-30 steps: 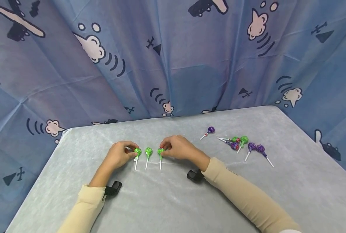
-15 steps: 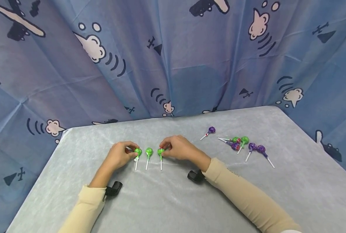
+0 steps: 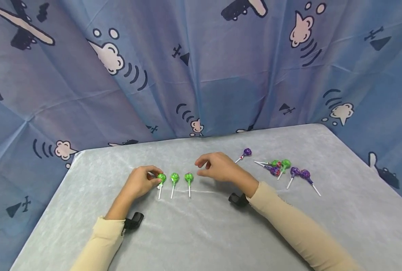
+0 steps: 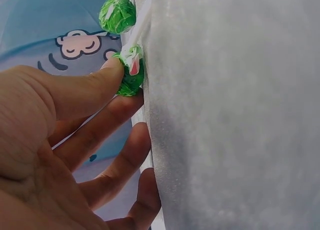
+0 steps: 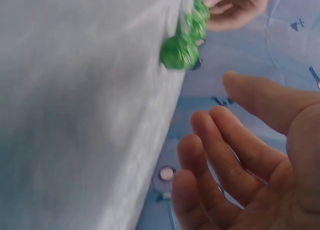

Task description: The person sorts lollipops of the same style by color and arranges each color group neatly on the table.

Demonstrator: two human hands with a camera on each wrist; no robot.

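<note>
Three green-wrapped lollipops lie side by side in a row, white sticks toward the person. My left hand [image 3: 140, 182] pinches the head of the leftmost green lollipop [image 4: 131, 79] between thumb and forefinger, its other fingers resting near the table surface. The middle green lollipop [image 3: 174, 178] lies a little to its right, touched by neither hand. At the row's right end is the third green lollipop [image 3: 189, 177]. Just right of that one, my right hand [image 3: 219, 167] hovers with nothing in it, thumb and fingers apart, as the right wrist view also shows.
A purple lollipop [image 3: 247, 152] lies beyond the right hand, its stick partly hidden. Farther right is a loose group with a green lollipop [image 3: 285, 163] and several purple ones, such as a purple lollipop [image 3: 305, 174]. A patterned blue curtain [image 3: 201, 67] hangs behind the white-covered table [image 3: 194, 241].
My right hand has let go of the rightmost green lollipop in the row and moved away to the right. My left hand keeps its pinch on the leftmost one.
</note>
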